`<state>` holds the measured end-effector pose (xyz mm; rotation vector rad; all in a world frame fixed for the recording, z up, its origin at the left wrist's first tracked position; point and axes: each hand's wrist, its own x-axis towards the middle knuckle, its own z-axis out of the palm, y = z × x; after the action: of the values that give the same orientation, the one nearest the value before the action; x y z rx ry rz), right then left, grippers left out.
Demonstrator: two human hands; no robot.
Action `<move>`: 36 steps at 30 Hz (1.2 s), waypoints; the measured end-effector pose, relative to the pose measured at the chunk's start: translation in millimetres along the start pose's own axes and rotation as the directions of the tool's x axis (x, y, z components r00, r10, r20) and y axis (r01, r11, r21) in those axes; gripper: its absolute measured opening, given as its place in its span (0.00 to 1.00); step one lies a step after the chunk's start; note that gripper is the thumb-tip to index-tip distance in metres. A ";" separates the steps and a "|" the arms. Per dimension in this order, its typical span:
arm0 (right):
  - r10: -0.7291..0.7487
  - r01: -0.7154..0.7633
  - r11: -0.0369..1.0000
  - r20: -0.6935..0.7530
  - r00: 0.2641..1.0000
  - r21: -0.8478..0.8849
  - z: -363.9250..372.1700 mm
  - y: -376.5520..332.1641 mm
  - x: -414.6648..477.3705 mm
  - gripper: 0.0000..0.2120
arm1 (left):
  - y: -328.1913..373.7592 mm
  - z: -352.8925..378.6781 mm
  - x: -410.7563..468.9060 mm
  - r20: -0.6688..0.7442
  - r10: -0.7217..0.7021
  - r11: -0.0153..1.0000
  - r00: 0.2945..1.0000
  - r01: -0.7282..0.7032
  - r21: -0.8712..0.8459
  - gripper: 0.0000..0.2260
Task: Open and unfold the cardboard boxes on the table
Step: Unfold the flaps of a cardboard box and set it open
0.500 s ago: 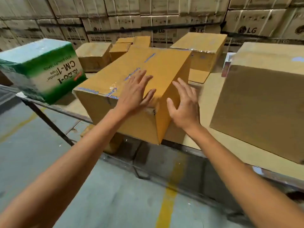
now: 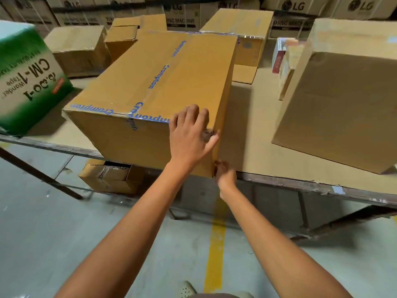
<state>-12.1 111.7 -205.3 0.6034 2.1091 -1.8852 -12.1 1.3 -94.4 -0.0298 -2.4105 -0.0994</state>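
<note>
"So, where does the taped box (image 2: 154, 82) sit?"

"On the table (image 2: 257, 136), at its front edge. The top flaps are sealed with clear tape printed in blue. Its near right corner faces the person, and the bottom of that corner seems to jut just past the edge."

"And the left grip (image 2: 191, 134)?"

"It's a bare hand at the top of that same corner. The fingers (image 2: 192, 111) are curled over the top edge onto the lid. The thumb lies against the upright corner edge, so the hand holds the box there."

"The right grip (image 2: 225, 174)?"

"Lower down, at the bottom of the same corner, touching the cardboard. Its fingers are bent in against the box and mostly hidden. I cannot tell whether they pinch anything or only press."

"What else is on the table?"

"A green and white carton (image 2: 32, 78) stands just left of the taped box. A large plain brown box (image 2: 335, 108) is to the right, apart from it. Behind are several smaller brown boxes (image 2: 79, 48), and a small red and white pack (image 2: 279, 59) sits beside the large one."

"Beyond that?"

"Stacked LG cartons (image 2: 294, 6) line the back. Under the table an open box (image 2: 111, 177) lies on the grey floor (image 2: 43, 233), which has a yellow line (image 2: 214, 244) painted on it."
</note>
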 end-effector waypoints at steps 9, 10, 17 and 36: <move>0.331 -0.339 0.902 0.078 0.940 0.267 30.3 9.0 -9.6 0.10 | -41.8 -6.8 -22.1 -0.101 0.026 0.999 0.994 -0.030 -0.033 0.24; 0.362 -0.388 0.857 0.141 0.921 0.339 34.5 7.4 -12.9 0.10 | -46.3 -6.4 -23.1 -0.105 0.024 0.999 0.994 -0.028 -0.038 0.24; 0.397 -0.558 0.591 0.392 0.830 0.582 37.9 -8.9 -21.7 0.24 | -57.3 -16.4 -22.1 -0.079 -0.011 0.999 0.997 0.007 -0.048 0.26; -0.414 0.320 0.838 0.131 0.901 0.442 23.1 -196.6 -82.7 0.43 | -150.4 -145.5 103.6 -0.232 -0.413 0.653 0.881 0.109 -0.750 0.19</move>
<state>-31.6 62.1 2.5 0.0362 1.7858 -2.5090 0.0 -160.9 73.2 -0.0113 -1.8133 -1.1003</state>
